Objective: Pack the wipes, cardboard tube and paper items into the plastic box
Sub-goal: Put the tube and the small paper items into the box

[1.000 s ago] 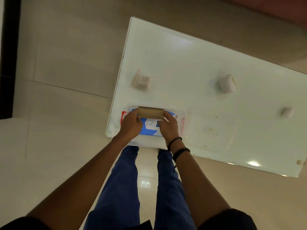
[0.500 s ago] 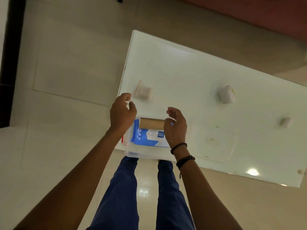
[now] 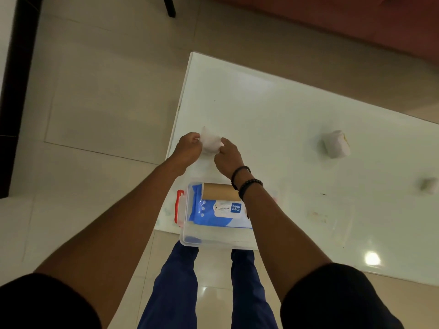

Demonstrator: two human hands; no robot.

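A white paper item is pinched between the left hand and right hand, both grips closed on it. Nearer than the grip, the plastic box holds wipes and cardboard tube on the tabletop.

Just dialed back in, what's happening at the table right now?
A person is packing a clear plastic box at the near edge of the white table. The blue wipes pack and cardboard tube lie inside it. Both the left hand and right hand are closed on a small white paper bundle just beyond the box. Two more paper bundles, a larger one and a smaller one, wait on the table's right side.
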